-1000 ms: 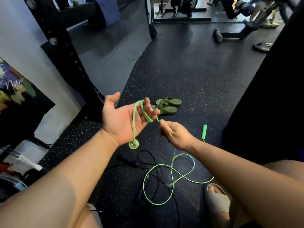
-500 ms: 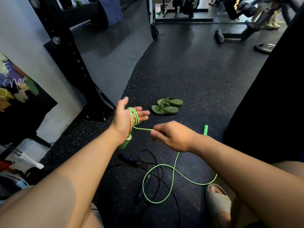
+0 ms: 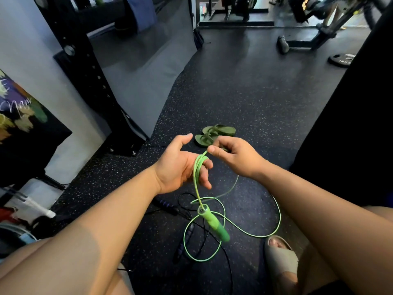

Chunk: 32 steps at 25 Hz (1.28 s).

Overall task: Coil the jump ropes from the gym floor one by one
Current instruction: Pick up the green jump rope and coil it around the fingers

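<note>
A bright green jump rope trails in loose loops on the black gym floor. Several turns of it are wound round the fingers of my left hand, which is held palm-up with fingers fairly straight. One green handle dangles from those turns below my left hand. My right hand pinches the rope just above my left fingertips. A black jump rope with dark blue handles lies on the floor under my hands. The green rope's other handle is hidden.
A pair of green flip-flops lies just beyond my hands. My sandalled right foot is at the lower right. A black rack post stands left; a weight plate and machine base are far right.
My right hand has carried the rope up and over my left fingers, adding a turn. The green handle dropped from my left wrist and now dangles lower. Less rope lies on the floor.
</note>
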Motion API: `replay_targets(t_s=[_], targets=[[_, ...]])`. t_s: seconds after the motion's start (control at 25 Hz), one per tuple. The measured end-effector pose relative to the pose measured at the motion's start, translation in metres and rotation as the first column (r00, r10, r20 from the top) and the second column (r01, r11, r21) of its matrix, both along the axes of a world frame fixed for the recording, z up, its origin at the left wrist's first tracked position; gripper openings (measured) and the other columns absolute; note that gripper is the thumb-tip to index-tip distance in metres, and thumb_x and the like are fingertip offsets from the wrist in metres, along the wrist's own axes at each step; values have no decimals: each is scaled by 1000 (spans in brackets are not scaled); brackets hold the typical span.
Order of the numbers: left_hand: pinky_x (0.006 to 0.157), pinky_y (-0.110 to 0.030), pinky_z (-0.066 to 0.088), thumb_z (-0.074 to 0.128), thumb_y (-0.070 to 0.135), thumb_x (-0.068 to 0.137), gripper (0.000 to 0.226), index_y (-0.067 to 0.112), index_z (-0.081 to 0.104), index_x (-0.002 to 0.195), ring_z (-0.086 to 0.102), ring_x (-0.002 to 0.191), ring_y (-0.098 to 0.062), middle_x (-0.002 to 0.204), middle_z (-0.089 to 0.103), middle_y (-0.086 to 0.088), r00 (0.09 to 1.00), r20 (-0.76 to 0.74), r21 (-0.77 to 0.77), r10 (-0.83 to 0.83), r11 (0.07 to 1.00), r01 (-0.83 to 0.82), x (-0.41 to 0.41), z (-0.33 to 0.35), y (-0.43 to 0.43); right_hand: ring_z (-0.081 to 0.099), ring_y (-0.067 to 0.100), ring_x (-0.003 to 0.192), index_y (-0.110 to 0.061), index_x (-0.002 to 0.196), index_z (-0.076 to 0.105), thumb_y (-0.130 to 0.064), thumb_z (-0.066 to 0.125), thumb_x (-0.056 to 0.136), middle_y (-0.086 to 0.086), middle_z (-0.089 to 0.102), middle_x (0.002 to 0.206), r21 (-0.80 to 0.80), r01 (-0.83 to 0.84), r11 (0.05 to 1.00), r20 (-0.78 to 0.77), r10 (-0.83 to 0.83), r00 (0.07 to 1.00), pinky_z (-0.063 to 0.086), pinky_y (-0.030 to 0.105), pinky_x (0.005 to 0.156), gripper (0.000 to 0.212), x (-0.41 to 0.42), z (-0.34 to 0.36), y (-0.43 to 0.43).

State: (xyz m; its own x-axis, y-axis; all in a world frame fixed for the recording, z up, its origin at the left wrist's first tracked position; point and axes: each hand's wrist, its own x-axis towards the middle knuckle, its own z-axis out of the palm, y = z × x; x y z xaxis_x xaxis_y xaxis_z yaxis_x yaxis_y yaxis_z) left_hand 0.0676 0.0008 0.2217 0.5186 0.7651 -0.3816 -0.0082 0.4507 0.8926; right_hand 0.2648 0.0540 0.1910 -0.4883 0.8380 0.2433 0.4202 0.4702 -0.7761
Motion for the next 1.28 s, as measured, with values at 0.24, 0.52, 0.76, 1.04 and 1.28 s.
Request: replay_targets(t_s=[0.24, 0.52, 0.76, 1.04, 1.28], targets=[[97, -42, 48, 34, 67, 81, 82, -6, 61, 107, 68, 85, -38, 82, 70, -18, 889, 407, -100, 208, 978, -184, -5, 4, 0, 46, 3, 54, -12, 84, 62, -34, 43, 105, -12, 50, 60, -235, 11, 972, -47, -23, 999, 43, 25, 56, 36, -14, -28, -5], [119, -44, 29, 29, 64, 82, 97, -10, 37, 144, 53, 132, -39, 141, 55, -26, 787, 528, -27, 319, 932, -360, -13, 4, 7, 49, 20, 50, -16, 83, 61, -33, 39, 107, 10, 53, 58, -540, -90, 837, 135, 191, 972, 40, 33, 55, 36, -25, -39, -23], [120, -46, 27, 22, 57, 94, 86, -9, 28, 148, 56, 128, -38, 129, 63, -28, 837, 277, -12, 472, 873, -488, -16, -10, 16, 56, 9, 66, -19, 92, 71, -39, 45, 104, 0, 67, 78, -156, -215, 964, 484, 264, 834, 44, 24, 66, 36, -22, 4, -27], [86, -31, 52, 17, 66, 89, 92, -7, 68, 111, 69, 92, -26, 96, 71, -19, 995, 89, -23, 53, 998, -51, 1, -11, -1, 54, 11, 56, -19, 75, 63, -50, 54, 96, -4, 61, 63, 152, -219, 964, 388, 146, 910, 45, 32, 56, 38, -8, 32, -20], [92, -46, 47, 31, 71, 81, 86, -6, 65, 94, 69, 80, -42, 73, 68, -23, 984, 136, -21, -113, 993, 117, 4, 2, -8, 33, 6, 55, -7, 68, 52, -41, 71, 86, -6, 39, 59, 69, -107, 992, 47, 103, 994, 30, 27, 53, 43, 6, 22, -5]])
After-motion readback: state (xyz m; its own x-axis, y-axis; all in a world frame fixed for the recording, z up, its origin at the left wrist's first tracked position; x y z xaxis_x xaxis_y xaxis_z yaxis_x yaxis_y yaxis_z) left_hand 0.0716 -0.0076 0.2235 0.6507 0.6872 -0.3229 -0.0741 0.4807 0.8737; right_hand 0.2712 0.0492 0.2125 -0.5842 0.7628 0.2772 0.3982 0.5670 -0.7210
